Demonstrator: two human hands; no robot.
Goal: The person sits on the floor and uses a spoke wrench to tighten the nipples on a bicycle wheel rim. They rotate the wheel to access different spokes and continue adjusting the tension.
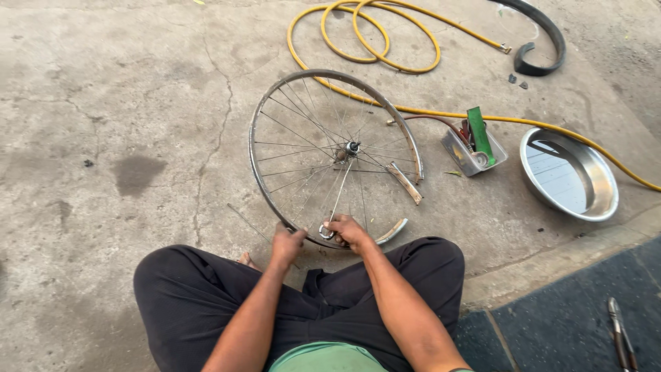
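The bicycle wheel [335,153] lies flat on the concrete floor [124,103], just in front of the crossed legs. The left hand [288,244] grips its near rim — the right hand [347,231] holds a small round spoke tool [326,232] there.

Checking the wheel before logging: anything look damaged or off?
Yes. The bicycle wheel rim is broken: on its right side a section is missing, with torn ends jutting inward and spokes left uneven. Both hands, left hand and right hand, are at the near rim.

floor [124,103]: cracked grey concrete, stain at 9 o'clock | mat [571,331]: dark, at 4 o'clock | light: daylight
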